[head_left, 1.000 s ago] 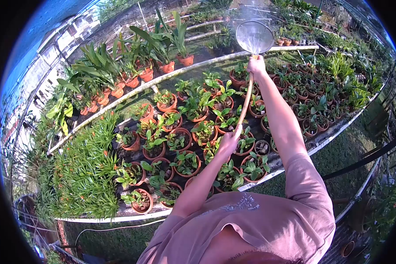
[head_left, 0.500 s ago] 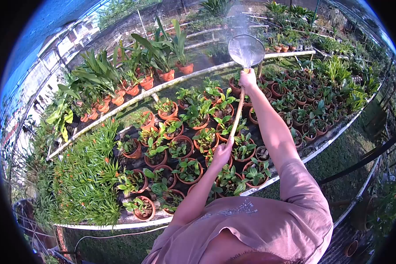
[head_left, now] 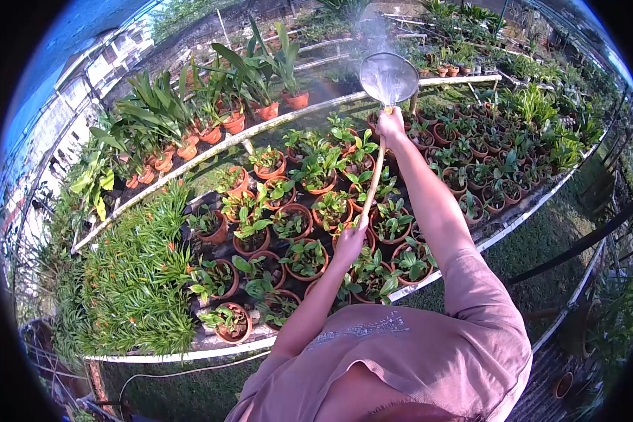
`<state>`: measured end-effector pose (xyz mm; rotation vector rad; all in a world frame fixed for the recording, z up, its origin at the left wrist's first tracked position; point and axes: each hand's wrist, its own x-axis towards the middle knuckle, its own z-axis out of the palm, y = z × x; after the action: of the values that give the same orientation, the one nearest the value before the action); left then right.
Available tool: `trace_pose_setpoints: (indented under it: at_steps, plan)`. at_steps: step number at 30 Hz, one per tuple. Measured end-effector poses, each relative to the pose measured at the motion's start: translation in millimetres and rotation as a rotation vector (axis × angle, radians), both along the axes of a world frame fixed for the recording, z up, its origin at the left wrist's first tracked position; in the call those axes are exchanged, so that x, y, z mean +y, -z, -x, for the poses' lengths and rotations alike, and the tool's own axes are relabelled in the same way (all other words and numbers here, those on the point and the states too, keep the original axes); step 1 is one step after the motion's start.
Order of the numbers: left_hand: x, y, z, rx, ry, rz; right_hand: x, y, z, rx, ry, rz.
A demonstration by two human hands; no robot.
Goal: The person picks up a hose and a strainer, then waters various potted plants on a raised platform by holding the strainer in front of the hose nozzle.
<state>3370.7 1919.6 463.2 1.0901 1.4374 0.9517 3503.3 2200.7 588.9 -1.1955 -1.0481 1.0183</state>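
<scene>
My right hand [head_left: 391, 125] is wrapped around the upper end of a pale yellow hose [head_left: 374, 184], with the arm stretched out over the potted plants. Lower down, my left hand [head_left: 350, 243] grips the same hose. Just beyond my right hand is a round, dark-rimmed mesh screen [head_left: 389, 79]. Water fans out from the hose end against it, and a fine spray [head_left: 374, 32] rises past its far side. How the screen is fixed to the hose is hidden by my fingers. Below the hose, leafy plants in terracotta pots [head_left: 292, 221] stand in rows on the bench.
A pale rail [head_left: 190, 162] runs along the bench's far side. Behind it stand tall, broad-leaved potted plants [head_left: 250, 77]. Dense grassy plants [head_left: 137, 281] with orange flowers fill the left end. More pots [head_left: 499, 162] crowd the right end. A white front edge [head_left: 183, 357] borders the bench.
Both hands, the hose and the mesh screen have shifted slightly to the left in view. Both hands keep hold of the hose, and water still sprays from it.
</scene>
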Motion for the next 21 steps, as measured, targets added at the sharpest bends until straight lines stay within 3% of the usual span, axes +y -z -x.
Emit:
trace_pose_setpoints:
  at_steps: [8, 12, 21]
  plan:
    - [-10.5, -2.3, 5.3, 0.014, 0.008, 0.018, -8.0, 4.6, 1.0, 0.094, 0.022, -0.035]
    - [-15.1, 2.4, 7.6, -0.006, 0.013, -0.021, -17.9, 6.1, -1.5, 0.027, 0.128, -0.004]
    - [-19.3, 9.8, 6.1, 0.05, 0.04, 0.003, -26.1, 10.0, -11.9, 0.011, 0.099, 0.07]
